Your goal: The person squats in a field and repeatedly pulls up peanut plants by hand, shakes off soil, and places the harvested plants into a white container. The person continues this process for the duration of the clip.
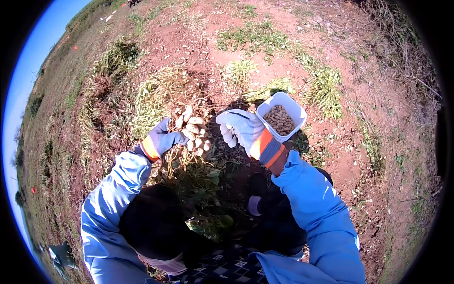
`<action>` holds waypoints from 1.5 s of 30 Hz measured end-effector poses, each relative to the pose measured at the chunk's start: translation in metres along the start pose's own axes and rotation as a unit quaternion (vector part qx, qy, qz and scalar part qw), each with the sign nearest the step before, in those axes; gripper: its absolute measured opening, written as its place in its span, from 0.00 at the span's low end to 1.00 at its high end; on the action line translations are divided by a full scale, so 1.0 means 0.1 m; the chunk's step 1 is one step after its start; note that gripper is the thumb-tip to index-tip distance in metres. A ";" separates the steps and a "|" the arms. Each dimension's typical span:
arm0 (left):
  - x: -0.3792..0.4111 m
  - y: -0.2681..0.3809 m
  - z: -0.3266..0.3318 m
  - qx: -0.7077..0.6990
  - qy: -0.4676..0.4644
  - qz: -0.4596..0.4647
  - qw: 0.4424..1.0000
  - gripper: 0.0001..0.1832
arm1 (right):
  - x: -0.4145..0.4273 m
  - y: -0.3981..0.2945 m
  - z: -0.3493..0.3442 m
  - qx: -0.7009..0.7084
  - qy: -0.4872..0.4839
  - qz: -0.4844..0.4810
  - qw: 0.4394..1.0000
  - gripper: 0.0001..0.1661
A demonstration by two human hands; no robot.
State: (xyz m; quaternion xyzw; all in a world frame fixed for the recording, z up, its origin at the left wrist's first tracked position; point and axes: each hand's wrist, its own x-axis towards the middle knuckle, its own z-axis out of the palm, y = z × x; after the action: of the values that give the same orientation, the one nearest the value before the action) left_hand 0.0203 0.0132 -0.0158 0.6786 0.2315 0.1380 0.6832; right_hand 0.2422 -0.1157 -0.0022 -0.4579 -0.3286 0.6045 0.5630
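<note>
My left hand, in a white work glove with an orange cuff, grips an uprooted peanut plant by its pod cluster. Pale peanut pods bunch beside its thumb, and leafy stems hang below in shadow. To the right of the cluster, apart from it, is my right hand in a matching glove. Its fingers curl toward the pods; whether anything sits inside them is hidden. Just beyond that hand a white plastic bucket stands on the soil, partly filled with picked peanuts.
Pulled peanut plants lie in a heap ahead on the left. More wilted plants lie behind and right of the bucket. Dry brush borders the field at the far right. My bent knees are close below my hands.
</note>
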 end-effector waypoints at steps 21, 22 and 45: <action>0.16 0.11 0.38 0.031 -0.038 -0.077 0.996 0.11 | 0.03 0.05 0.12 -0.349 -0.057 -0.222 0.909 0.41; 0.17 0.04 0.36 0.022 -0.042 -0.063 0.997 0.11 | 0.05 0.06 0.09 -0.378 -0.066 -0.206 0.900 0.43; 0.29 -0.06 0.57 0.149 -0.031 -0.089 0.984 0.12 | 0.09 0.27 0.11 -0.564 -0.019 -0.217 0.796 0.24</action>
State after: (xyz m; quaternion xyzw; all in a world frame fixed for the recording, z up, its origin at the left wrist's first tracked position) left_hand 0.0732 -0.0217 -0.0271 0.7533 0.2876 0.0198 0.5912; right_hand 0.2218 -0.1101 -0.0246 -0.5999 -0.7126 0.1822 0.3149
